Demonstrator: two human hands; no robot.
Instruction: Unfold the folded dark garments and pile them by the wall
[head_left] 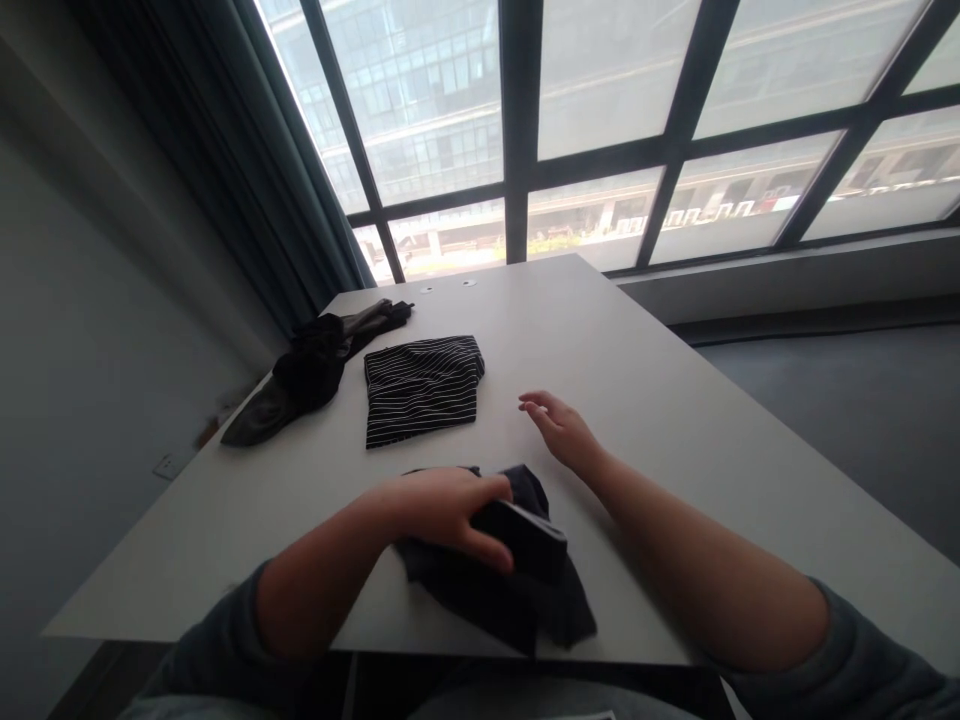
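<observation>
My left hand (442, 510) is closed on a dark garment (495, 600) at the table's near edge. Its thumb and fingers grip a thick black fold with a pale edge, and the rest of the cloth spreads loosely below and behind the hand. What kind of garment it is cannot be made out. My right hand (553, 425) is held over the table, to the right of the cloth, its fingers stretched out with nothing in them. Beyond both hands lies a black cloth with white stripes (424, 385), folded into a rough rectangle.
Crumpled dark clothing (311, 365) lies along the left edge of the white table (645, 400). Two small round white fittings are at the far end. A dark curtain (247, 150) hangs at the left, and a large framed window (517, 130) stands behind the table.
</observation>
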